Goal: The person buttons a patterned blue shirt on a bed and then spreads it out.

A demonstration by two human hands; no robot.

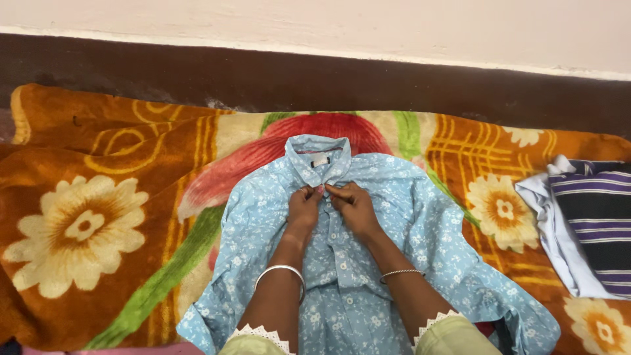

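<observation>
Head view: floral orange blanket [98,217] below brown wall band [263,75]; both hands' fingers [309,192] pinching blue shirt [407,223] placket.

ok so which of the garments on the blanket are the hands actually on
The light blue floral shirt, spread flat mid-blanket; both hands pinch its placket just below the collar. The striped purple and black garment lies untouched at the right edge.

A dark brown floor [263,79] runs along the foot of a pale wall and carries an orange blanket [98,217] printed with cream flowers, green stripes and a big red bloom. A light blue flowered shirt [427,230] lies flat on the blanket's middle, collar toward the wall. A striped cloth [598,217] lies folded at the blanket's right edge, apart from the shirt.
</observation>
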